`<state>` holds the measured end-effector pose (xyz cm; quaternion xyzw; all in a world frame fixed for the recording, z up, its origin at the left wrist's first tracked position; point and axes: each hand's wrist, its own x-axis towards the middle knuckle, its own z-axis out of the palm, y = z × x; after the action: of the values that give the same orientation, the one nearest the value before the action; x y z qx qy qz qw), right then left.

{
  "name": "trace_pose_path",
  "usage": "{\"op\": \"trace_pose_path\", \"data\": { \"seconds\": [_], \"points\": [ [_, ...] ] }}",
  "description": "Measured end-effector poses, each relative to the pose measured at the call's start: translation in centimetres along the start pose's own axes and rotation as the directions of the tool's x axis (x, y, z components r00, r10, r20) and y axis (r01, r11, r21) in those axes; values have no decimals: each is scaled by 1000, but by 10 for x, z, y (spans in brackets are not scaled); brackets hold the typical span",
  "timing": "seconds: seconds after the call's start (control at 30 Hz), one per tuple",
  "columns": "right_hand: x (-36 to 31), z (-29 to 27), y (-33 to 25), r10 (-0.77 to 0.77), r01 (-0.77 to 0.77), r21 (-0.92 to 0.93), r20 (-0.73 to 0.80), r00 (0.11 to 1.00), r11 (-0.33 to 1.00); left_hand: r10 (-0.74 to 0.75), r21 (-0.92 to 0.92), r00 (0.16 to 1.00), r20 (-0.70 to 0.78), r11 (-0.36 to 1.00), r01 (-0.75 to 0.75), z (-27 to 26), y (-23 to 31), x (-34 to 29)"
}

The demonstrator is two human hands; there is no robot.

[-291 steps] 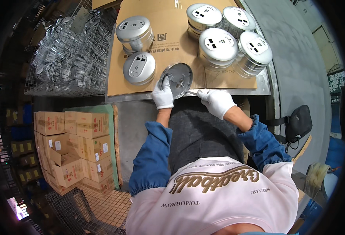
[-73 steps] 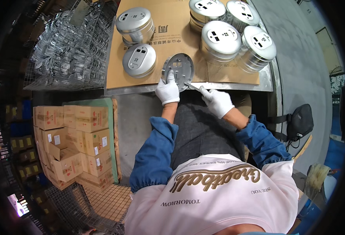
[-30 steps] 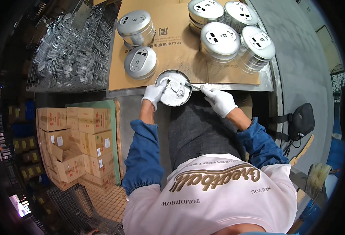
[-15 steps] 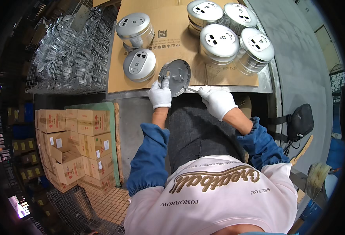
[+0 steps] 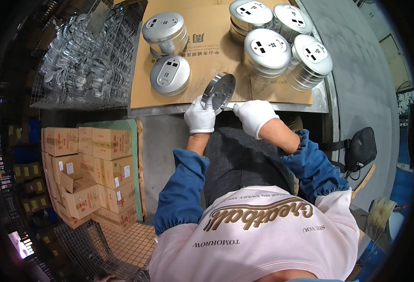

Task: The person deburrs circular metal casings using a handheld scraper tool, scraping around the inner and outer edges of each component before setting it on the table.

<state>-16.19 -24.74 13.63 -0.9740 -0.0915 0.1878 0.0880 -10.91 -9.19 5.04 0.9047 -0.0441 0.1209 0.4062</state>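
Note:
My left hand [image 5: 200,117], in a white glove, grips a round silvery metal cover [image 5: 224,89] by its rim. The cover stands tilted at the table's near edge, its hollow inner side facing right. In my right hand [image 5: 255,117], gloved as well, is a thin metal tool [image 5: 226,108]; its tip meets the lower rim of the cover, and its exact kind is too small to make out. Beyond my left hand sits a low stack of like covers [image 5: 170,75], with slots and small square holes on top.
Cardboard [image 5: 193,89] lies over the metal table. Taller stacks of covers stand at far left [image 5: 164,28] and right [image 5: 267,49]. A wire cage [image 5: 84,66] full of metal parts adjoins the table's left; cardboard boxes [image 5: 115,171] are piled nearer. A black bag [image 5: 361,146] hangs right.
The cover has turned more edge-on and shifted slightly right with my left hand. My right hand has come closer to it, and less of the tool shows.

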Motion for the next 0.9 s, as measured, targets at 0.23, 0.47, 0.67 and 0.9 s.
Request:
{"op": "trace_pose_path", "data": {
  "seconds": [0.23,0.47,0.67,0.9],
  "points": [
    [12,-20,-15,-55,55,-53,4,998,997,55,-123,996,-76,990,-64,6,-3,-5],
    [-13,43,-14,65,-70,-22,-182,981,997,-126,-129,983,-130,986,109,8,-11,-1],
    [-19,87,4,54,-40,53,-298,953,998,-227,-232,952,-204,956,178,15,-21,-8],
    [-18,34,20,-44,41,-16,-232,972,999,-171,-156,972,-161,977,146,14,-19,-9]
  ]
}}
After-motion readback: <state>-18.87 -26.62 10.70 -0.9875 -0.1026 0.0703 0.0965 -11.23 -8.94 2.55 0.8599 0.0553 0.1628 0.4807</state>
